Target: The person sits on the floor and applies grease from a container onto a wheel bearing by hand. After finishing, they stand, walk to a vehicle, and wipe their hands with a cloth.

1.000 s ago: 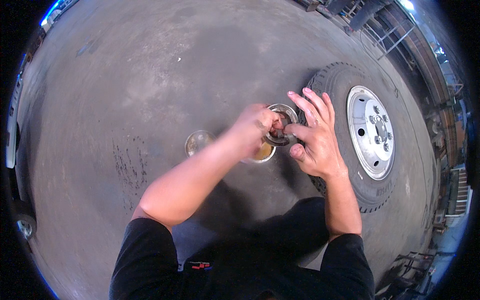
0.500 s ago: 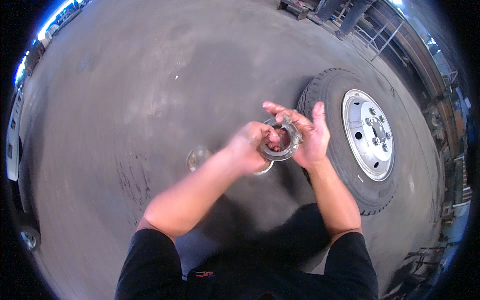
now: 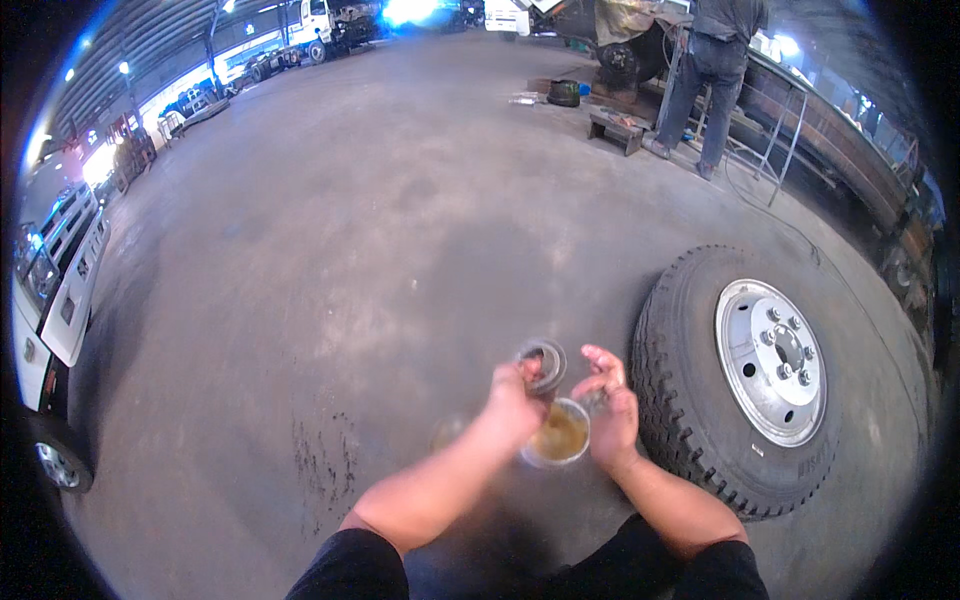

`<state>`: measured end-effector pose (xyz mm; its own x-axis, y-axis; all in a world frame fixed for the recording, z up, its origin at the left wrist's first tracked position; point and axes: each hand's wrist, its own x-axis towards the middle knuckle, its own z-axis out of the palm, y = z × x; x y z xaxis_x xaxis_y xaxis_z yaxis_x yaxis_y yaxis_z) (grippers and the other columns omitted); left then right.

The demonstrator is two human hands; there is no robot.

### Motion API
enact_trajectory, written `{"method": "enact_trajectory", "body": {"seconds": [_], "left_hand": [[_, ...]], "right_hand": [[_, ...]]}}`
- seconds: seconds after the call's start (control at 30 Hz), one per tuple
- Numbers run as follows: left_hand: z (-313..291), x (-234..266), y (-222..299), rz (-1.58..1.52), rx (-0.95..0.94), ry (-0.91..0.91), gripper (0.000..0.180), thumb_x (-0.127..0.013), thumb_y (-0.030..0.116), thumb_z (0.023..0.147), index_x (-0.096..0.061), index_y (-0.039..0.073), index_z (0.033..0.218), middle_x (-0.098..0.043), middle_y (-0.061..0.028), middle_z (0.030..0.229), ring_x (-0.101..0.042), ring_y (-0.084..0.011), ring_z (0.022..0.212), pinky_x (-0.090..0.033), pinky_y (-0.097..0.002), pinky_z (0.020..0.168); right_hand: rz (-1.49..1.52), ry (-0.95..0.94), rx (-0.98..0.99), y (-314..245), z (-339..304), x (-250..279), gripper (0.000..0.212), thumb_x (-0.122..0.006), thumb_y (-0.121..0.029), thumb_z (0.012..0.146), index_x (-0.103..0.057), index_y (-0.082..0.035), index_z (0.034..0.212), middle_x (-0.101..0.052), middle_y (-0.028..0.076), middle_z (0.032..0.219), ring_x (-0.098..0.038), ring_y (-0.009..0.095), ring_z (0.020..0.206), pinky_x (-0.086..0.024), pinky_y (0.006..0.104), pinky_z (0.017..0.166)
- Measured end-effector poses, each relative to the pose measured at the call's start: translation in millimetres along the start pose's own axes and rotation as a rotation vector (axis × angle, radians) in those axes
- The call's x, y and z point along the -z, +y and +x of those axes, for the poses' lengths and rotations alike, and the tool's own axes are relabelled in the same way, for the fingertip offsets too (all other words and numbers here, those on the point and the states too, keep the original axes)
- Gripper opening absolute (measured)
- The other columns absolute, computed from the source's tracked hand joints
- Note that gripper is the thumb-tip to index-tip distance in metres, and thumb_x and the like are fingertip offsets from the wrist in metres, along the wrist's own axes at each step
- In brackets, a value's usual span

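Observation:
My left hand (image 3: 513, 408) is closed around a greasy metal ring (image 3: 559, 369), probably a bearing, with fingertips showing through its hole. To the right of it, and apart from it, my right hand (image 3: 620, 425) has its fingers spread and slightly bent, smeared with greyish grease. Between and below the hands is a round clear tub (image 3: 556, 463) with yellowish-brown grease inside. Behind my left forearm, a pale round thing (image 3: 447, 432) shows faintly on the floor, too blurred to name.
A large truck wheel (image 3: 690, 400) with a silver rim lies tilted close on the right. Another person (image 3: 705, 85) stands farther off beside a low stool (image 3: 617, 130) and a long metal frame. A white vehicle (image 3: 75, 290) is at the left edge. Dark marks streak the concrete floor.
My right hand has come off the ring and moved toward the grease tub, which now shows more fully. My left hand still holds the ring. The view has tilted up, showing more background.

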<state>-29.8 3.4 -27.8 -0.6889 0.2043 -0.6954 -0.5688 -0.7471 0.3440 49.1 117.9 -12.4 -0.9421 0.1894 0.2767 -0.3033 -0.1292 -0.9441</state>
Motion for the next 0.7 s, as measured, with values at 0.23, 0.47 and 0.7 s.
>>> {"method": "enact_trajectory", "body": {"seconds": [0.23, 0.47, 0.7], "left_hand": [[-39, -5, 12, -0.084, 0.051, -0.403, 0.01, -0.052, 0.011, 0.088, -0.057, 0.004, 0.089, -0.059, -0.0065, 0.083, -0.055, -0.0186, 0.075, -0.049, -0.034, 0.073], [-42, 9, 7, -0.031, 0.096, -0.646, 0.015, -0.046, 0.006, 0.09, -0.058, 0.003, 0.098, -0.063, -0.007, 0.097, -0.061, -0.0187, 0.09, -0.05, -0.0329, 0.082], [-60, 3, -19, 0.231, -0.205, -0.426, 0.024, -0.054, -0.003, 0.084, -0.054, -0.003, 0.107, -0.059, -0.007, 0.088, -0.054, -0.0136, 0.073, -0.047, -0.0262, 0.068]], "right_hand": [[0.687, 0.01, 0.071, -48, -5, 30, 0.055, -0.028, -0.043, 0.097, -0.061, 0.001, 0.098, -0.047, 0.018, 0.134, -0.04, 0.028, 0.128, -0.029, 0.0418, 0.108], [0.684, 0.069, -0.064, -59, -7, 55, 0.052, -0.036, -0.044, 0.094, -0.058, -0.001, 0.111, -0.046, 0.017, 0.135, -0.041, 0.027, 0.127, -0.03, 0.0413, 0.107], [-0.076, -0.036, 0.206, -41, 1, 55, 0.059, -0.041, -0.048, 0.092, -0.037, -0.006, 0.133, -0.055, 0.018, 0.124, -0.043, 0.027, 0.126, -0.025, 0.0431, 0.108]]}}
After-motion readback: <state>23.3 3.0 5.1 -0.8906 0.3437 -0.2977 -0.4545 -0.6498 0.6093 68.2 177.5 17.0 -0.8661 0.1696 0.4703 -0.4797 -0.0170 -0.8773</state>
